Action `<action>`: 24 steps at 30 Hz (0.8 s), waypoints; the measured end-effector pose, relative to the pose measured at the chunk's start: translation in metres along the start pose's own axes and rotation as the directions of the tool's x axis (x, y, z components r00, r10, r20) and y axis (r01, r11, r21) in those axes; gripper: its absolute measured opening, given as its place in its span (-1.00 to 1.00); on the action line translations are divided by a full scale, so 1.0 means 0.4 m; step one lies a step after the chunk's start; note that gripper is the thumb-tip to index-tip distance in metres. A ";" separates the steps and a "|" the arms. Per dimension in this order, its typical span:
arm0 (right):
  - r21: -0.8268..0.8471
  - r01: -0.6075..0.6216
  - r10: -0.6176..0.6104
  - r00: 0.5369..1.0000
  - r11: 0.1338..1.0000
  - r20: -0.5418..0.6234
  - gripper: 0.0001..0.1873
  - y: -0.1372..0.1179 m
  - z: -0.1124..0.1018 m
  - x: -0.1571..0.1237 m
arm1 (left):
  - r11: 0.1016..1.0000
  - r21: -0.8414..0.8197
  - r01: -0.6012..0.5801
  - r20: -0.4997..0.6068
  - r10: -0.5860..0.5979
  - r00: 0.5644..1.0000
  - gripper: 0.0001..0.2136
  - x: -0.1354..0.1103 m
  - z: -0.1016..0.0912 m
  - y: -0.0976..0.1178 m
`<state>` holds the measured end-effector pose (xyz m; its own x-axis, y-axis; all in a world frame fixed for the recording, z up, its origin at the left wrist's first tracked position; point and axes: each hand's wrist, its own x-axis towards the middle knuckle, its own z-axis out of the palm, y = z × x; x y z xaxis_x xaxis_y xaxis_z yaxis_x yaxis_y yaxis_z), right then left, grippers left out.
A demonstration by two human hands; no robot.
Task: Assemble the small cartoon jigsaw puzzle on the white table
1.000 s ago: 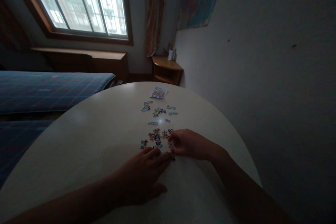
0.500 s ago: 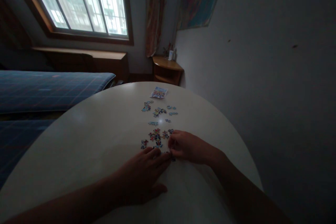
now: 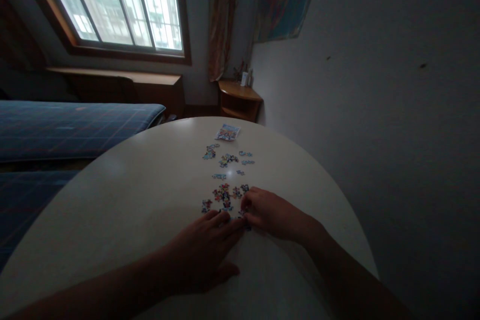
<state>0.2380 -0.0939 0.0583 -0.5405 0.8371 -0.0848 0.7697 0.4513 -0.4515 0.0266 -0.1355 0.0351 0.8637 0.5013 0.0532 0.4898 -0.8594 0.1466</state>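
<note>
Colourful jigsaw pieces lie scattered on a round white table. My left hand lies flat on the table, fingers stretched out, its fingertips touching the nearest pieces. My right hand is curled, its fingers pinched on a small piece at the near edge of the cluster, right beside my left fingertips. Further away lie a second group of loose pieces and a small printed picture card.
A bed with a blue checked cover stands left of the table. A wooden corner shelf and a window are at the back. A bare wall runs close along the table's right side.
My right hand has edged slightly left toward my left fingertips. My left hand has stayed put on the table.
</note>
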 end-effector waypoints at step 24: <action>0.166 -0.037 0.024 0.997 0.985 0.077 -0.88 0.016 -0.015 0.007 | 1.000 0.007 -0.001 -0.006 0.001 1.000 -0.44 -0.005 -0.001 0.003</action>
<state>0.2433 -0.0868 0.0607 -0.5460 0.8216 -0.1640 0.7220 0.3623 -0.5894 0.0253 -0.1376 0.0355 0.8635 0.5008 0.0594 0.4896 -0.8607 0.1395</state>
